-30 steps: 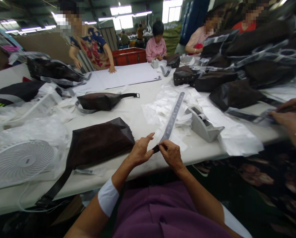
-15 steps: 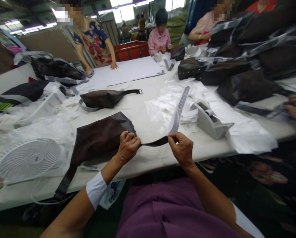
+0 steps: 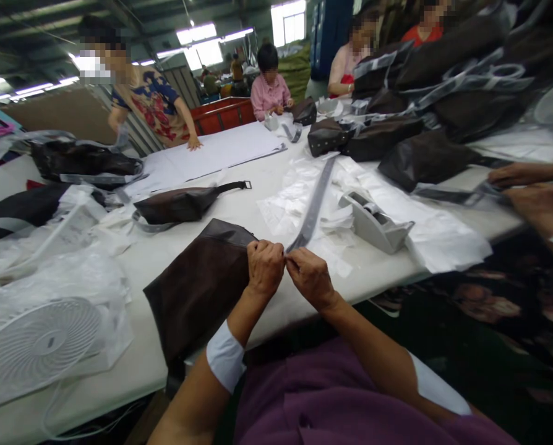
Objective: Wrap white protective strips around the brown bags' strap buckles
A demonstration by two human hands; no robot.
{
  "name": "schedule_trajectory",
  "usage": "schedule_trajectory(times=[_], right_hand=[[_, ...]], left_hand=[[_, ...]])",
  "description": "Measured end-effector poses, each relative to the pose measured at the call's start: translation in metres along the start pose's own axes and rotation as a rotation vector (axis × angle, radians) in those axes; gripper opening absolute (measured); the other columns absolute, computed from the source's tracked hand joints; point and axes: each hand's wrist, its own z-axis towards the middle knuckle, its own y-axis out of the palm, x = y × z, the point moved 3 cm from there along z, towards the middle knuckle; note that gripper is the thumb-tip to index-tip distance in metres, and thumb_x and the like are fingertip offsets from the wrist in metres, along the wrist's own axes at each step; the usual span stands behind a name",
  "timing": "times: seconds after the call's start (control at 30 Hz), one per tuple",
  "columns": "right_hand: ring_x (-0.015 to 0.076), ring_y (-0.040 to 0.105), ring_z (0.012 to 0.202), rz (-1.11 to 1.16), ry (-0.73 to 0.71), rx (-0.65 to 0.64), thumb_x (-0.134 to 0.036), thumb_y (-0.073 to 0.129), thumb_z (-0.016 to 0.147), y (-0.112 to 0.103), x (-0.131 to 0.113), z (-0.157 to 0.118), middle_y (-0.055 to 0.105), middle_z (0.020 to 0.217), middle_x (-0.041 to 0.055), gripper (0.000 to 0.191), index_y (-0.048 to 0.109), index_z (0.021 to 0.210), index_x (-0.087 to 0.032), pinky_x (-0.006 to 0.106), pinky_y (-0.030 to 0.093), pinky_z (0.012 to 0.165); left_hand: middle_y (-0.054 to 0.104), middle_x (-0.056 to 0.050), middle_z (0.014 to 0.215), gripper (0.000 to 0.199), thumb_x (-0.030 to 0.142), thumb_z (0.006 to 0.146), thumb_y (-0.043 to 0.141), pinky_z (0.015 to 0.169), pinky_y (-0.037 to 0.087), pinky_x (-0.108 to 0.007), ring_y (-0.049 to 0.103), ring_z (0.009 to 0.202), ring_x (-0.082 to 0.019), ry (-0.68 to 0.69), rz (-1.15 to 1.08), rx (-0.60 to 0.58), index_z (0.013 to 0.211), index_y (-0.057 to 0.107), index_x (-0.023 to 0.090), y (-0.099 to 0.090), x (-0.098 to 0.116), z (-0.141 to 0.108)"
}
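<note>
A dark brown bag (image 3: pixel 202 278) lies at the front of the table, one corner hanging past the edge. My left hand (image 3: pixel 266 267) is closed at its right end, gripping the strap where it leaves the bag. Close beside it, almost touching, my right hand (image 3: pixel 310 275) pinches the clear plastic sleeve around that strap. From my fingers the sleeved strap (image 3: pixel 314 201) runs up and away over white sheets. The short piece of strap between my hands is hidden by the fingers.
A grey tape dispenser (image 3: pixel 376 222) stands right of the strap among thin white sheets (image 3: pixel 443 232). A second bag (image 3: pixel 179 204) lies behind. A white fan (image 3: pixel 44 343) is at left front. More bags (image 3: pixel 425 157) are piled right, near a co-worker's hands (image 3: pixel 536 198). Other people stand across the table.
My right hand has moved left until it meets my left hand, and the bare dark strap between them no longer shows. The bag has tilted, its near end dropping toward the table edge.
</note>
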Motion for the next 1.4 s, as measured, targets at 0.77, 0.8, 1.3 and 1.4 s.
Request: schedule_trajectory(times=[0.77, 0.8, 1.3, 1.4], right_hand=[[0.0150, 0.051, 0.064, -0.101, -0.179, 0.132, -0.010, 0.042, 0.088, 0.024, -0.003, -0.004, 0.051, 0.061, 0.0032, 0.029, 0.052, 0.063, -0.018, 0.027, 0.043, 0.065], [0.0148, 0.051, 0.065, -0.090, -0.185, 0.133, -0.010, 0.041, 0.088, 0.024, -0.003, -0.006, 0.052, 0.062, 0.0032, 0.029, 0.052, 0.063, -0.018, 0.026, 0.044, 0.066], [0.0127, 0.057, 0.066, 0.747, 0.921, 0.316, -0.030, 0.059, 0.079, 0.011, 0.086, -0.011, 0.061, 0.077, 0.0013, 0.016, 0.058, 0.090, -0.018, 0.023, 0.046, 0.055], [0.0120, 0.057, 0.059, 1.053, 1.180, 0.144, -0.035, 0.061, 0.078, 0.029, 0.116, 0.019, 0.059, 0.071, 0.0013, 0.021, 0.056, 0.084, -0.016, 0.023, 0.046, 0.052]], left_hand=[[0.067, 0.000, 0.080, 0.046, 0.014, 0.083, 0.049, 0.071, 0.032, -0.032, 0.059, 0.070, -0.014, 0.381, -0.190, -0.312, 0.127, 0.053, 0.027, 0.005, -0.032, 0.016], [0.068, 0.000, 0.081, 0.041, 0.013, 0.082, 0.050, 0.070, 0.031, -0.032, 0.059, 0.071, -0.014, 0.392, -0.218, -0.327, 0.121, 0.058, 0.026, 0.009, -0.032, 0.016], [0.061, 0.002, 0.063, 0.022, 0.012, 0.087, 0.044, 0.063, 0.030, -0.031, 0.052, 0.054, -0.011, 0.540, -0.514, -0.067, 0.077, 0.061, 0.019, 0.025, -0.017, -0.002], [0.058, 0.001, 0.060, 0.024, 0.011, 0.089, 0.040, 0.062, 0.030, -0.031, 0.050, 0.053, -0.012, 0.542, -0.551, 0.014, 0.077, 0.059, 0.019, 0.015, -0.016, -0.009]])
